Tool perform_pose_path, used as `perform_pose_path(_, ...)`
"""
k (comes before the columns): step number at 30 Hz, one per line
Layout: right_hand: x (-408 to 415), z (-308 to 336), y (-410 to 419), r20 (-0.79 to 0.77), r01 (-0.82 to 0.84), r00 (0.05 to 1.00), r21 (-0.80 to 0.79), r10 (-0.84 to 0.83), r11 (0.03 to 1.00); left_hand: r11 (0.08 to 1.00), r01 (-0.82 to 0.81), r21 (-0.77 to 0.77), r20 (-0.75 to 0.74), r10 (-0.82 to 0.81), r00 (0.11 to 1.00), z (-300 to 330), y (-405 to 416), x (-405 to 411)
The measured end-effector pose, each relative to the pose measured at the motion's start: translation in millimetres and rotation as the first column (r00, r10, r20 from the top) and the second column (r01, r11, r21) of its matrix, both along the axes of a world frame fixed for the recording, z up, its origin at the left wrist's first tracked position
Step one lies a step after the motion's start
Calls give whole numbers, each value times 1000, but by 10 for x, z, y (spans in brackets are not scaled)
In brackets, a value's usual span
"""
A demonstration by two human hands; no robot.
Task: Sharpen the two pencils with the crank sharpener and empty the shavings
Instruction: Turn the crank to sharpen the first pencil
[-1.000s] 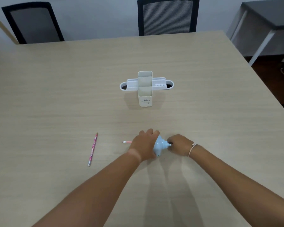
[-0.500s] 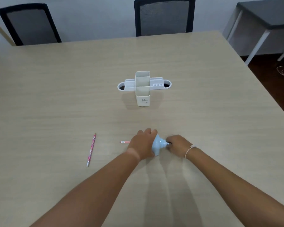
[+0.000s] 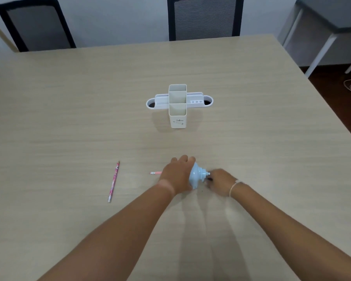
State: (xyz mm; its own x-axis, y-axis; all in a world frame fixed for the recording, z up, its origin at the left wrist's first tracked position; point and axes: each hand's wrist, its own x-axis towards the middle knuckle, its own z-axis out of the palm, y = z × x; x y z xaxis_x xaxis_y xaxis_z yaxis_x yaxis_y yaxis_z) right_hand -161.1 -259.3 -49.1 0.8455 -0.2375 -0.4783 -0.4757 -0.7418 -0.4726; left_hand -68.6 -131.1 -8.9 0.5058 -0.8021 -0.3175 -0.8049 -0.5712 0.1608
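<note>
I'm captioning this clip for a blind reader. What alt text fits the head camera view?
A person's left hand steadies a light blue crank sharpener on a wooden table while the right hand works its crank; a pink pencil end sticks out to the left. A second pink pencil lies further left, a white desk organiser beyond.

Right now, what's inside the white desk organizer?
Nothing shows in the desk organizer: its two tall middle compartments look empty near the top, and the side tray looks bare. Their bottoms and the dark round end holes are hidden. One pencil lies loose on the table.
</note>
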Motion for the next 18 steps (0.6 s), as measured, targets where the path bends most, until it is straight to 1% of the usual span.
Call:
perform_pose_path(2, -178, 190, 42, -33, -101, 994, 93, 104, 991, 1000, -5, -6, -2, 5, 1000, -4, 4, 5)
perform_pose_path(3, -208, 316, 13, -25, -107, 993, 147, 112, 983, 1000, -5, -9, -5, 5, 1000, -2, 3, 8)
perform_pose_path(4, -192, 443, -46, 9, -84, 996, 178, 84, 980, 1000, -6, -10, -11, 6, 1000, 1, 3, 5)
perform_pose_path(6, -69, 619, -164, 130, 14, 991, 205, -41, 979, 1000, -7, -4, -16, 7, 1000, 8, 4, -2)
perform_pose_path(8, 113, 563, -231, 221, 109, 963, 201, -154, 974, 1000, 0, 2, -6, 0, 1000, 17, 1, 0)
perform_pose_path(9, 180, 475, -235, 220, 147, 958, 170, -183, 974, 1000, 0, 6, -6, 0, 1000, 15, 1, 2)
perform_pose_path(11, 243, 203, -221, 162, 188, 965, 107, -204, 976, 1000, 1, 11, -14, 0, 1000, 13, 1, 4)
perform_pose_path(12, 225, 93, -184, 119, 170, 977, 81, -179, 982, 1000, 1, 10, -18, -1, 1000, 18, 0, 3)
perform_pose_path(14, 100, -21, -85, 29, 71, 997, 43, -72, 997, 1000, 1, 7, -15, -1, 1000, 14, 0, 7)
perform_pose_path(15, 4, 3, -35, -5, 11, 1000, 50, -11, 999, 1000, 0, 5, -11, 0, 1000, 4, 1, 7)
perform_pose_path(16, -88, 71, -3, -38, -40, 998, 90, 44, 995, 1000, -1, 3, -8, 1, 1000, -3, 2, 6)
perform_pose_path(18, -236, 328, -3, -89, -53, 993, 245, 76, 968, 1000, -7, -3, -11, 7, 1000, -11, 1, 5)
